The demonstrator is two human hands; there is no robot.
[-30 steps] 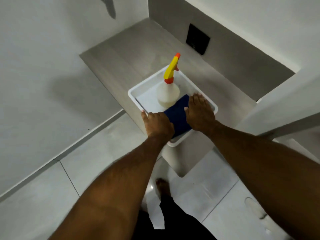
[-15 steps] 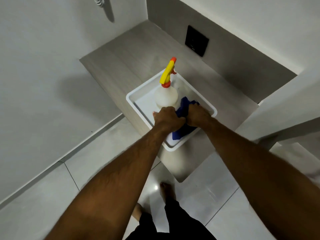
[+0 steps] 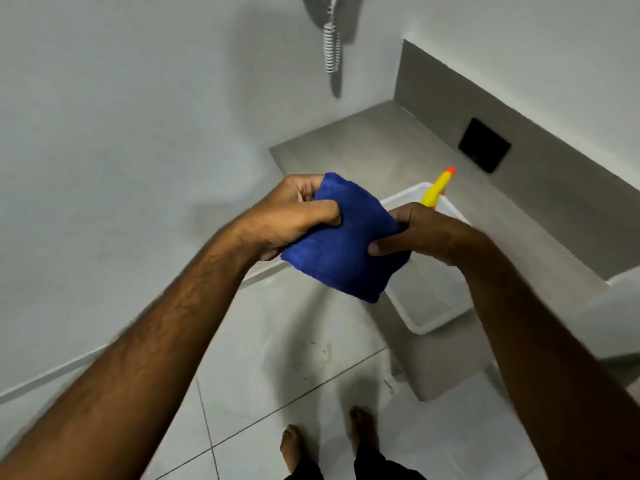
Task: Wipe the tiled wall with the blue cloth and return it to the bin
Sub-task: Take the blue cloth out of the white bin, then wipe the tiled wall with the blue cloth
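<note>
The blue cloth [image 3: 341,249] is folded and held up in the air between both hands, above the near-left side of the white bin [image 3: 429,308]. My left hand [image 3: 287,216] grips its left edge, thumb on top. My right hand [image 3: 420,233] pinches its right edge. The bin stands on a grey ledge [image 3: 381,140]; my right hand and the cloth hide much of it. The pale wall [image 3: 121,150] fills the left of the view.
A spray bottle shows only its yellow trigger head [image 3: 438,188] with orange nozzle, rising from the bin behind my right hand. A coiled white hose [image 3: 330,46] hangs on the wall. A black plate [image 3: 485,145] sits on the ledge's back panel. My bare feet [image 3: 292,445] stand on the tiled floor.
Both hands have lifted the blue cloth out of the bin and up to the left. The view has swung left, toward the wall.
</note>
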